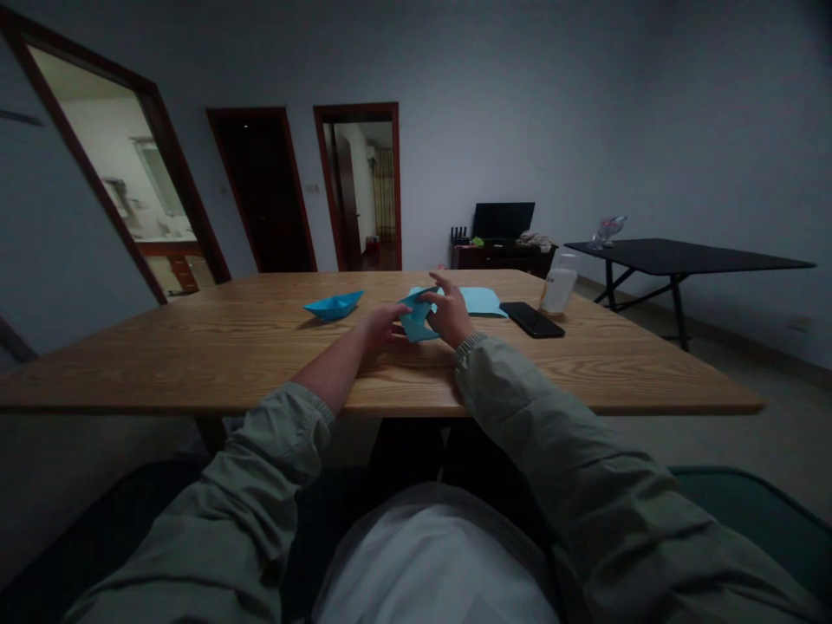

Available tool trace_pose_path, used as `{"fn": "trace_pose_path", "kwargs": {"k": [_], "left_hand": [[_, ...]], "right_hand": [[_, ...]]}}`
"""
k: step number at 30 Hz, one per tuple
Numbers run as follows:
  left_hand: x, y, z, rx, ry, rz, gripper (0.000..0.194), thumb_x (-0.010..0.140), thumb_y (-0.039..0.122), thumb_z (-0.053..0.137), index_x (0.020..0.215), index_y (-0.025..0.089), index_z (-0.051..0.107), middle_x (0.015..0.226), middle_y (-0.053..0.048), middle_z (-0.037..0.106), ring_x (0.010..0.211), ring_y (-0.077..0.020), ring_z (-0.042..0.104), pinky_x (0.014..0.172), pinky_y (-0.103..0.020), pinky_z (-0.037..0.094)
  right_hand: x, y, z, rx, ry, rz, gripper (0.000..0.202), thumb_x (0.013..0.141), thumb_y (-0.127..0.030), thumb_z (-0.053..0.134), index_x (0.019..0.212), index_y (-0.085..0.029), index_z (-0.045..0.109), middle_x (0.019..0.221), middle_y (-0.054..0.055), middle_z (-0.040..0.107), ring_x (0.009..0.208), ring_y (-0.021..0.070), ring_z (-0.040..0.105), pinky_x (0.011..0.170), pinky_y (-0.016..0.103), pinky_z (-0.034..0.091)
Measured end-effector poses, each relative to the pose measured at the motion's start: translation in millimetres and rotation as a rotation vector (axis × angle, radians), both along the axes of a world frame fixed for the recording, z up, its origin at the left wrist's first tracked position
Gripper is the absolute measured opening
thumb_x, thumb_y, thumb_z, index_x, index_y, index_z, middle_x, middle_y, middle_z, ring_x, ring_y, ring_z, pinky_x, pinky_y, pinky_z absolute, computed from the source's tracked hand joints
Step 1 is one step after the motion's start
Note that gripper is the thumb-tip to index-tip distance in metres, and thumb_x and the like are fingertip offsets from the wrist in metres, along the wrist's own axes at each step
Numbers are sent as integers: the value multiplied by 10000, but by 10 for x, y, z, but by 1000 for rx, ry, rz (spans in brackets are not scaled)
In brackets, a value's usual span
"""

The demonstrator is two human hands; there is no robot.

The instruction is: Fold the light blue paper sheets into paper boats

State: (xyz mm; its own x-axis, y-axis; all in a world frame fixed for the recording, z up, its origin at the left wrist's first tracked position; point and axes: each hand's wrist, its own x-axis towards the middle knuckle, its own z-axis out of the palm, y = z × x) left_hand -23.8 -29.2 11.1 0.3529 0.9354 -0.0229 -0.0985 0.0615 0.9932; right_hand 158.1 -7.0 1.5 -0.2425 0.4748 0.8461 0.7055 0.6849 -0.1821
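Note:
A folded piece of light blue paper (418, 326) is held between both hands above the wooden table (260, 347). My left hand (385, 328) grips its left edge, with the thumb on top. My right hand (448, 310) holds the upper right part, its thumb and fingers bent at the paper and one finger raised. To the left of my hands, a blue paper boat (334, 306) rests on the tabletop. Behind my right hand lie light blue sheets of paper (482, 301), partly hidden by that hand.
A black phone (531, 320) lies right of the sheets, beside a whitish bottle (558, 286) standing upright. Farther off are a black folding table (676, 255), a low cabinet (497, 257) with a dark screen (503, 220), and doorways in the wall.

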Motion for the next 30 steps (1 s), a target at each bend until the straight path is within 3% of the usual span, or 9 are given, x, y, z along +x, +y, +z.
{"fn": "trace_pose_path", "kwargs": {"k": [9,12,17,20,24,30], "left_hand": [[-23,167,-44,122,182,216,336,714,240,613,1048,215,629,891,-69,698,748,-225,667,648,-357,544],[-64,199,-32,159,191,269,343,722,262,613,1062,220,616,861,-69,692,716,-213,665,666,-376,546],[-91,236,-17,176,226,283,310,734,316,617,1028,218,608,845,-74,688,708,-217,661,671,-398,541],[-80,244,-18,182,246,310,270,716,301,631,971,213,608,821,-65,676,711,-220,651,668,-401,539],[-67,231,-23,213,232,286,258,698,291,629,943,209,623,854,-60,668,751,-221,638,663,-390,539],[-93,114,29,114,-76,160,359,760,489,574,975,206,622,894,-60,670,812,-226,636,655,-352,536]], "right_hand": [[-84,-182,63,45,-87,-22,337,762,-94,567,1058,-206,682,1357,114,487,1130,284,494,966,470,406],[-87,-191,67,47,-90,14,317,759,-181,612,1070,-186,666,1213,130,559,1046,268,529,934,437,422],[-91,-180,42,-54,-196,135,491,748,-304,659,1210,-159,580,956,86,633,872,229,568,835,373,454],[-92,-181,27,-74,-196,157,623,729,-345,697,1288,-148,508,986,89,641,859,222,572,821,361,454],[-88,-187,26,-86,-202,148,573,755,-377,694,1258,-162,528,1017,96,640,851,217,582,806,348,457],[-95,-192,19,-126,-156,139,672,756,-371,700,1348,-166,459,1102,109,637,853,207,606,792,326,466]]}}
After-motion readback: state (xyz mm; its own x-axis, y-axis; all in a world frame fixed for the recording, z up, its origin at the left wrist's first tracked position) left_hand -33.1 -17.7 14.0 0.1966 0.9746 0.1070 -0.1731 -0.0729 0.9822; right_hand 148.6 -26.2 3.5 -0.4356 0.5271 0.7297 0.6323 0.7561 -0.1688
